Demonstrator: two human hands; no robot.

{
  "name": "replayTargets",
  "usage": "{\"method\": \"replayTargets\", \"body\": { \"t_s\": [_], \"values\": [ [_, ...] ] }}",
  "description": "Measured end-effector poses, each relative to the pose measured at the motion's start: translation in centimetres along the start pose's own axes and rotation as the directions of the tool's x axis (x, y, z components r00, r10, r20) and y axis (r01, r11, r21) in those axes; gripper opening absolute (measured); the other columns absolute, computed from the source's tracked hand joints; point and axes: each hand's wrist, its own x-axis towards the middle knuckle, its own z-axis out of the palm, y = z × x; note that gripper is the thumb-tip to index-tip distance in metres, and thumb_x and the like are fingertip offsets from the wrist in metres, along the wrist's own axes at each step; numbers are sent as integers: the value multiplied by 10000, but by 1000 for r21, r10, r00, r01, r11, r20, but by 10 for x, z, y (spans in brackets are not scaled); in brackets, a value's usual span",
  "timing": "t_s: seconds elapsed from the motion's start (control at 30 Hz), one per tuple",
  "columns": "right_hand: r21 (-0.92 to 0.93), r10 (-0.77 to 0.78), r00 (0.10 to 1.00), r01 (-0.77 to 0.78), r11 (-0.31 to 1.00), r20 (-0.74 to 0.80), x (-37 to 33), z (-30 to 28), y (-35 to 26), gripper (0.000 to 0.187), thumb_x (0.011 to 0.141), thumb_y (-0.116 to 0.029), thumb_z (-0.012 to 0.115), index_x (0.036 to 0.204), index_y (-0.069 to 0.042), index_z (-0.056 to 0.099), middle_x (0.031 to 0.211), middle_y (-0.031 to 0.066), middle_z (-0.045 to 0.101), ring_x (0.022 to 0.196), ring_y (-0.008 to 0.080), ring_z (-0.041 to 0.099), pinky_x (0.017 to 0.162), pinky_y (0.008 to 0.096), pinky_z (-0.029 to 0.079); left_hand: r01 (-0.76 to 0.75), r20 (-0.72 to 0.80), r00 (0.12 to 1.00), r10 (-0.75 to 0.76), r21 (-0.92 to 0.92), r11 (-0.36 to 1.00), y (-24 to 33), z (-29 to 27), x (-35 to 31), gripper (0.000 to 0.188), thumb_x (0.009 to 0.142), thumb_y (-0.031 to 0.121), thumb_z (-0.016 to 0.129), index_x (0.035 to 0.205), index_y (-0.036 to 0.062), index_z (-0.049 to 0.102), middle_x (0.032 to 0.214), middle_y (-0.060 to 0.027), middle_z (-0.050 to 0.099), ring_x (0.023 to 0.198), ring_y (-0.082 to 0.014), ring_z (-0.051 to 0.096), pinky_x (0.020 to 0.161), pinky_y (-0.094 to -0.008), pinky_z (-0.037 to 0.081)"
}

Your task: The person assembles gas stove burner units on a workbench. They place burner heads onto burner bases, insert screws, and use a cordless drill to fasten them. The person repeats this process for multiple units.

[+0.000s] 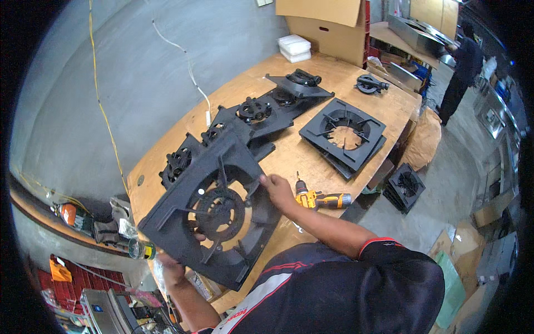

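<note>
**Black fan shroud held tilted over the table's near corner**

A large black plastic fan shroud (208,209), square-framed with a round hub and spokes in its middle, is lifted off the wooden table (289,150) and held at a tilt between both hands. The left hand (169,266) sits under the shroud's lower edge, mostly hidden by the frame; its fingers wrap up around that edge, closed on it. The right hand (276,189) grips the shroud's right edge, fingers curled over the rim and clamped on it. The two hands are well apart, on opposite sides of the frame.

Just beside the right hand, a yellow and black cordless drill (320,199) lies on the table. Behind the held shroud, more black shrouds with fan motors (261,114) lie overlapping in a row. Farther right sits a stack of empty black frames (344,135)
</note>
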Motion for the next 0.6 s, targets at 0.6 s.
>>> {"method": "replayTargets", "body": {
  "t_s": [0.6],
  "values": [
    [-82, -355, 882, 348, 934, -308, 88, -276, -32, 332, 860, -254, 713, 1077, -10, 657, 994, 110, 698, 937, 184, 657, 858, 319, 513, 169, 369, 903, -219, 162, 972, 9, 210, 248, 637, 820, 519, 534, 1166, -15, 546, 1016, -215, 652, 858, -335, 673, 741, -416, 546]
  ]
}}
